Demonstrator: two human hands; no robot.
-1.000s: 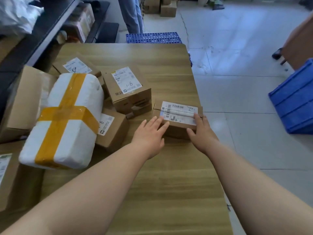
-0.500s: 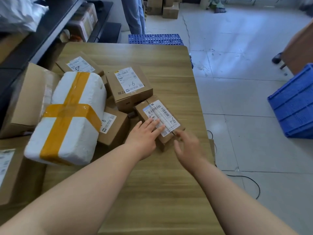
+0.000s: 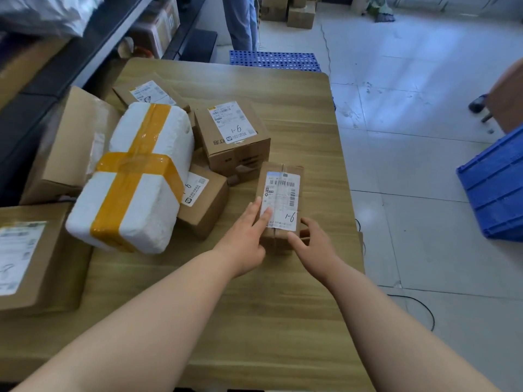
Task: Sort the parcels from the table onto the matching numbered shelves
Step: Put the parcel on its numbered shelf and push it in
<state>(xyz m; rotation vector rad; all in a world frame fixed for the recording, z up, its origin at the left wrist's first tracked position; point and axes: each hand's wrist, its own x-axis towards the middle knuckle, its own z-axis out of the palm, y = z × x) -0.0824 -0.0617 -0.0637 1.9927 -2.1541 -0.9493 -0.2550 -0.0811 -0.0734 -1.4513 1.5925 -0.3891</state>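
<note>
A small cardboard parcel [image 3: 283, 176] lies lengthwise near the right edge of the wooden table [image 3: 254, 321]. Its white label reads "1-6" at the near end. My left hand [image 3: 244, 240] rests straight fingers on the label's left side. My right hand [image 3: 312, 243] curls around the parcel's near right corner, thumb against the near face. Just behind stands a taller box [image 3: 235, 137], also marked "1-6".
A white foam box with yellow tape [image 3: 133, 176], a small box [image 3: 205, 200] and larger cartons [image 3: 68, 145] crowd the table's left half. Dark shelves [image 3: 85, 52] run along the left. A blue crate [image 3: 495, 188], a blue pallet [image 3: 271, 60] and a person's legs [image 3: 240, 21] are on the floor.
The small parcel has turned from crosswise to lengthwise, its label's number now toward me. My right hand has shifted from its far corner to its near end.
</note>
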